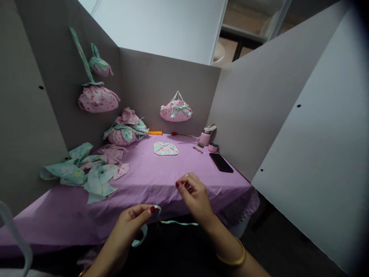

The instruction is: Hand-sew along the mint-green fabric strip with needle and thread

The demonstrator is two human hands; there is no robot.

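Observation:
My left hand (131, 220) pinches the end of a narrow fabric strip (178, 222) in mint, white and yellow, low in front of the table's near edge. From the thumb the strip loops down, then runs right, passing behind my right wrist. My right hand (197, 198) is raised higher and to the right, its thumb and fingertips pressed together in a pinch. Whatever those fingertips hold, if anything, is too small to make out. Below my left hand hangs a wider mint cloth loop (140, 236), partly hidden by the wrist. A flat patchwork piece (166, 148) lies farther back on the table.
Mint and pink fabric scraps (100, 179) cover the left of the purple tablecloth (144, 169), with sewn pouches (122, 134) behind. A phone (221, 162), small scissors (197, 149), a thread spool (201, 145) and a pink flask (205, 136) lie right. Grey panels (170, 77) enclose the table.

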